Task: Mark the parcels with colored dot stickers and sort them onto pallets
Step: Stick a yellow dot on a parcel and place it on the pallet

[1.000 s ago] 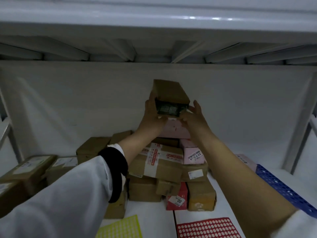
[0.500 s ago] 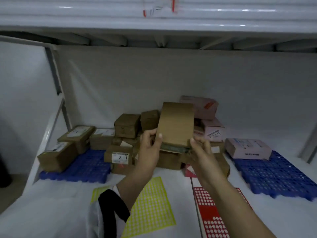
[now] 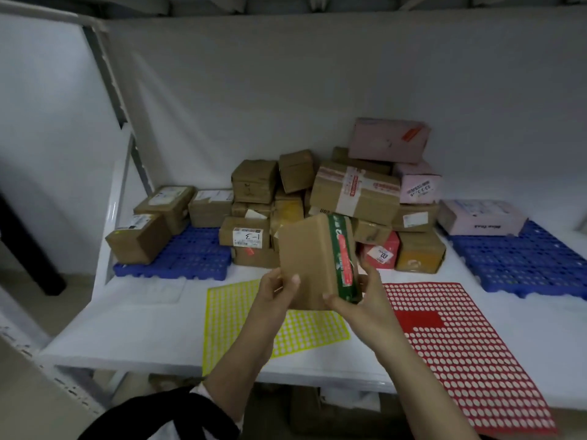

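Two bare hands, the left hand (image 3: 278,289) and the right hand (image 3: 360,301). Bare forearms behind both, the right one uncovered all the way to the lower edge of the view. On the left arm, a white sleeve (image 3: 199,389), seen as a thin pale strip against the forearm and again as a sliver at the very bottom. Around it, a wide black cuff (image 3: 178,414), plain and smooth-looking, showing as a broad dark curved band in the lower left corner. Weave and stitching too dim to make out.
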